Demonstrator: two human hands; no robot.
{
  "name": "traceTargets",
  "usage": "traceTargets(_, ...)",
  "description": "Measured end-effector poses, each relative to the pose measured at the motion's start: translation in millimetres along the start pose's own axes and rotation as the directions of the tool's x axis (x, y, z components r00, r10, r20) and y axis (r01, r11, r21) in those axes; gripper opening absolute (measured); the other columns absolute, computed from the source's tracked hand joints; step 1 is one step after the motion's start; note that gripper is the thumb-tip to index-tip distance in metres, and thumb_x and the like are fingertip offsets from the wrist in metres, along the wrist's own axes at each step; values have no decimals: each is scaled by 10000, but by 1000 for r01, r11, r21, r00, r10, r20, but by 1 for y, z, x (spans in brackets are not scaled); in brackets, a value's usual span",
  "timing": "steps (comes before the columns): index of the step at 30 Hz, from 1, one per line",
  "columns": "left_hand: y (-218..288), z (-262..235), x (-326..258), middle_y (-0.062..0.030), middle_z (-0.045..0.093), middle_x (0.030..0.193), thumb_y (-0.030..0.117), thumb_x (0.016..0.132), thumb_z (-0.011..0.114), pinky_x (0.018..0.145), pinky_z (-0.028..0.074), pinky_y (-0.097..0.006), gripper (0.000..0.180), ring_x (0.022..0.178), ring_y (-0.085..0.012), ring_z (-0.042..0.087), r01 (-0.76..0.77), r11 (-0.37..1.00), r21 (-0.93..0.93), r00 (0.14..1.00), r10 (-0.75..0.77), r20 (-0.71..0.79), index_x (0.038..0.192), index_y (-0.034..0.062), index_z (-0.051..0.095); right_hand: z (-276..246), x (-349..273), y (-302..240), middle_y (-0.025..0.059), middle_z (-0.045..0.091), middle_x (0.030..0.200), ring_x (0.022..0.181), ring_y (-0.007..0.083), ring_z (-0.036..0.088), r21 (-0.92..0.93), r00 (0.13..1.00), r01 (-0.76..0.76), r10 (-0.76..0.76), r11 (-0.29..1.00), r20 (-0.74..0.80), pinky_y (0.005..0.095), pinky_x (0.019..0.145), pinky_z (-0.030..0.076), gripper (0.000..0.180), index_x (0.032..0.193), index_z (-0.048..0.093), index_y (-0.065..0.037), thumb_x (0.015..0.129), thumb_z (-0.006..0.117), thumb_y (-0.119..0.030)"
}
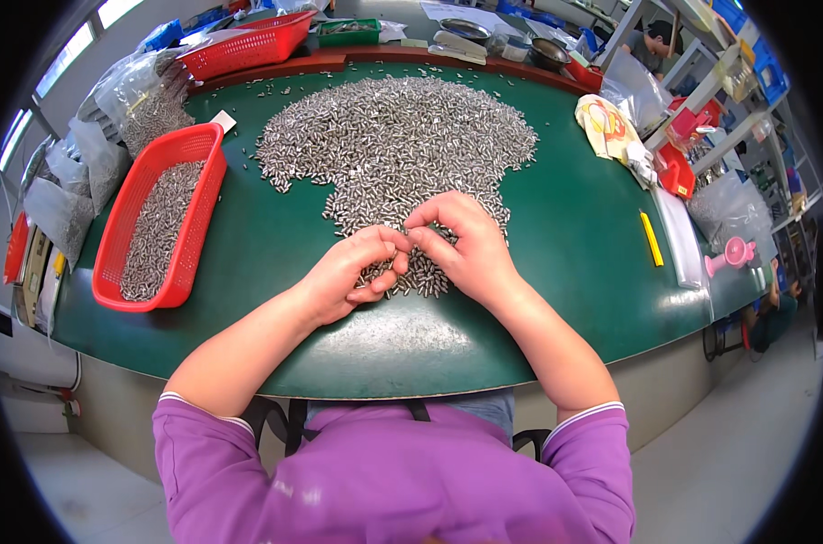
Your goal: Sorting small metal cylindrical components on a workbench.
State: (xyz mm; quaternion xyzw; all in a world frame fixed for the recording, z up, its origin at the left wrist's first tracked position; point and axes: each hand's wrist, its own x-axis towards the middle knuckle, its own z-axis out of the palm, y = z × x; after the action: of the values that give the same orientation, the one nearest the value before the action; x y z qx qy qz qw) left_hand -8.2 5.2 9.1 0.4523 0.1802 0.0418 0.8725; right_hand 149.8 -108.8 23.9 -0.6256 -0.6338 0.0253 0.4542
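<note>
A large pile of small silvery metal pins point(398, 136) spreads over the green tabletop point(574, 272) and narrows toward me. Above its near end, my two hands meet with fingertips close together. My left hand point(361, 267) is curled, its thumb and forefinger drawn together, with pins right under it. My right hand point(466, 245) pinches thumb against forefinger beside the left fingertips. Whatever lies between the fingers is too small and too covered to make out. To the left, a red perforated basket point(204, 218) holds more of the same pins.
Clear plastic bags point(144, 109) filled with metal parts crowd the left edge. Another red basket point(248, 50) and a green tray point(350, 34) stand at the back. On the right lie a slim yellow tool point(652, 238) and a pink item point(736, 254), near a shelf rack. People sit farther off.
</note>
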Motion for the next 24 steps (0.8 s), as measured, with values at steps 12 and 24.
traceTargets(12, -6, -6, 2, -20, 550, 836, 155, 949, 522, 385, 228, -161, 102, 532, -38, 405, -42, 997, -60, 998, 45, 39, 1027, 89, 520, -1, -3, 3, 92, 595, 1020, 961, 274, 579, -116, 1000, -7, 9, 993, 14, 380, 860, 467, 161, 965, 677, -93, 812, 648, -136)
traceTargets(24, 1, 1, 0, -64, 531, 847, 177, 951, 420, 362, 239, -172, 150, 506, -70, 383, -8, 999, 36, 1000, 8, 6, 999, 58, 498, 1, -10, 18, 91, 590, 864, 900, 298, 562, -337, 991, 25, 21, 941, 132, 414, 807, 456, 88, 805, 628, -69, 733, 654, -113)
